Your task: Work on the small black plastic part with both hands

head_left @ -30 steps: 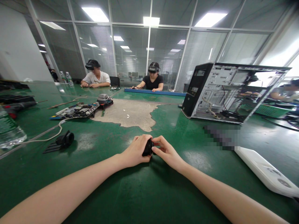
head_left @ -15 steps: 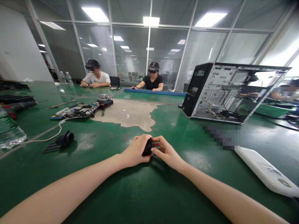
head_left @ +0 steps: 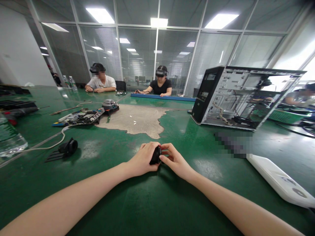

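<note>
The left hand [head_left: 144, 157] was wrapped around a small black part [head_left: 155, 156], grasping it from the left and above, while the right hand [head_left: 176, 160] had its thumb and fingertips closed on the part's right end. The part sat between the two hands, at or just above the green table [head_left: 157, 203]; the fingers hid too much to tell whether it touched the surface. To the left lay a black bracket [head_left: 65, 149], a pale cable [head_left: 60, 139] and, at the edge of view, a clear bottle [head_left: 11, 139]. Farther off, a circuit board [head_left: 81, 117] rested near a round cooler [head_left: 110, 104], beside a bare patch [head_left: 137, 121] in the green covering. An open PC case [head_left: 226, 101] stood upright to the right, with a white device [head_left: 278, 178] lying nearer. Across the table, two people in headsets sat behind a blue bar [head_left: 163, 96] and nearby bottles.
</note>
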Motion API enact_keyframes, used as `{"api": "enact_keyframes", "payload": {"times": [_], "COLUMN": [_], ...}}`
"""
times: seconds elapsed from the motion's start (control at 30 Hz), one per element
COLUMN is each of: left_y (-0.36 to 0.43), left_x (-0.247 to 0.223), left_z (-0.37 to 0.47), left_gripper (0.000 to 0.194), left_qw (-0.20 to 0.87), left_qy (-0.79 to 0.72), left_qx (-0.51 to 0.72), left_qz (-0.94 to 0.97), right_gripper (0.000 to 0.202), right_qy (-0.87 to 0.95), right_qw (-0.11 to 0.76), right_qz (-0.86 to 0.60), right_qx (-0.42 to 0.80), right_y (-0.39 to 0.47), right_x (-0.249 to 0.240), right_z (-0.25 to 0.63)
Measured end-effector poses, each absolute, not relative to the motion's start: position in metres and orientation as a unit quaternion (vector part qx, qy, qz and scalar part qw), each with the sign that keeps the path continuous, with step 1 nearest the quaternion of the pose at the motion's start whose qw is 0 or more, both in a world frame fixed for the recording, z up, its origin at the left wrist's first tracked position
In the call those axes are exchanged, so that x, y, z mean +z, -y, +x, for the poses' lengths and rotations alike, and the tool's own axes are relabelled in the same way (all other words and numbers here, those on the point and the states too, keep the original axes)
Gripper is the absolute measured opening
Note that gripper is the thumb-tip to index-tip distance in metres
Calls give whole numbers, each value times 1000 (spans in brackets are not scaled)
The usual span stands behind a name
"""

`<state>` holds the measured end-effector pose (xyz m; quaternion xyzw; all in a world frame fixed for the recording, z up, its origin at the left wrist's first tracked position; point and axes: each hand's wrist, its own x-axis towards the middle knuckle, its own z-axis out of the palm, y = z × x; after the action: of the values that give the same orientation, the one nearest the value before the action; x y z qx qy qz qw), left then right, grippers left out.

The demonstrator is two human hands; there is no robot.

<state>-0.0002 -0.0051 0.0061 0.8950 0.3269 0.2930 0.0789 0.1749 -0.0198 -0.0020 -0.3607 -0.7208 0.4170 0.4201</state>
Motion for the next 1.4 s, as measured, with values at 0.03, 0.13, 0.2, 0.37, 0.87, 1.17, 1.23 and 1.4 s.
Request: {"api": "enact_keyframes", "payload": {"times": [0.03, 0.13, 0.2, 0.37, 0.87, 1.17, 1.23, 1.4], "left_y": [5, 5, 5, 6, 5, 5, 5, 5], "left_x": [6, 6, 7, 6, 6, 6, 6, 5], "left_z": [0, 0, 0, 1, 0, -1, -1, -1], "left_gripper": [57, 56, 55, 57, 57, 56, 57, 55], "left_qw": [79, 82, 84, 81, 78, 76, 75, 75], "left_qy": [-327, -329, -330, -328, -329, -329, -328, -328], "left_qx": [293, 292, 291, 295, 292, 290, 288, 293], "left_qz": [895, 894, 894, 894, 895, 895, 896, 895], "right_gripper": [30, 30, 26, 23, 31, 22, 19, 19], "right_qy": [720, 726, 730, 733, 722, 734, 731, 725], "right_qw": [420, 412, 408, 412, 414, 419, 420, 419], "right_qz": [-362, -363, -356, -338, -368, -340, -342, -356], "right_qx": [417, 415, 416, 423, 415, 412, 415, 415], "right_y": [20, 19, 19, 21, 20, 21, 21, 20], "right_x": [-2, -2, -3, -1, -2, 0, 1, -1], "right_z": [175, 176, 176, 176, 175, 176, 176, 176]}}
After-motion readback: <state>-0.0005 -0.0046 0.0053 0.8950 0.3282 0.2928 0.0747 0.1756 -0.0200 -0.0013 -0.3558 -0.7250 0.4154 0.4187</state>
